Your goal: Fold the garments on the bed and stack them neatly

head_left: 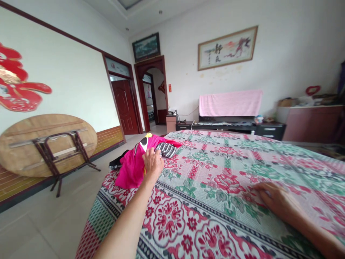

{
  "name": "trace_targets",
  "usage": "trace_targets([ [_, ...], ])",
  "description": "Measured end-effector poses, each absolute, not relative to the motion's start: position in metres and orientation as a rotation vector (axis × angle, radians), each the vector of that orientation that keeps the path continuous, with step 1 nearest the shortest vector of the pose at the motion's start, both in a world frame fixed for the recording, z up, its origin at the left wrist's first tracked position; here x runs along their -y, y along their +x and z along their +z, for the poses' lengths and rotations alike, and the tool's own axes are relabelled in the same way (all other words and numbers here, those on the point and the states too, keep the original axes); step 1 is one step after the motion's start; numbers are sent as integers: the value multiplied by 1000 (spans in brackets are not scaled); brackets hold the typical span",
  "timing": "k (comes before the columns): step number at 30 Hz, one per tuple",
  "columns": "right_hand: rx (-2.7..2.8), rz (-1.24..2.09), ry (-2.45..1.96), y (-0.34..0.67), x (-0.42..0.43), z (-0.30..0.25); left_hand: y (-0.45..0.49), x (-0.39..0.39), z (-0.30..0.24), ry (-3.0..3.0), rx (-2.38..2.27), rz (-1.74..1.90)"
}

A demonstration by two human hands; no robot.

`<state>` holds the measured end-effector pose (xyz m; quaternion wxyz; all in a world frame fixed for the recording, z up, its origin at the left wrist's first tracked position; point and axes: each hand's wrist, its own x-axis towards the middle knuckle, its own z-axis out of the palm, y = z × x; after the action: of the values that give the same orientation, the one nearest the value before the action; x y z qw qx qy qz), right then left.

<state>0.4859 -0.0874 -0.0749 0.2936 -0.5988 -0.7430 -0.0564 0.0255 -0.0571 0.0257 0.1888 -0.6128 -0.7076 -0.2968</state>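
My left hand [153,162] reaches out to a bright pink garment [130,165] with a white, black and yellow print, which lies crumpled at the left edge of the bed. Its fingers are bent down into the cloth and appear closed on it; the fingertips are partly hidden. Beside that hand, a black-and-white striped cloth [167,149] shows among the pink folds. A dark cloth [118,161] sticks out on the left of the pile. Farther right, my right hand [272,196] lies on the flowered bedcover [199,194], empty, with its fingers stretched out.
A folded round wooden table [48,144] leans against the left wall. Beyond the bed stands a low black cabinet [270,131], with a pink towel [230,103] draped over something dark. A brown-red cabinet [312,124] is at right. The tiled floor [35,219] runs along the left.
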Motion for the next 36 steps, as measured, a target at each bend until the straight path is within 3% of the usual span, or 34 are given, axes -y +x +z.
trace_targets([
  [8,1987,-168,-1594,486,89,-76,-20,53,36,-1403,2513,-732],
  [20,1978,-122,-1575,482,92,-70,-44,49,38,-1433,2542,-752],
  [29,1966,-127,-1626,480,94,-69,50,63,37,-1911,1960,-642],
  [36,1971,-127,-1627,479,94,-68,126,91,27,-2547,1459,-1121],
])
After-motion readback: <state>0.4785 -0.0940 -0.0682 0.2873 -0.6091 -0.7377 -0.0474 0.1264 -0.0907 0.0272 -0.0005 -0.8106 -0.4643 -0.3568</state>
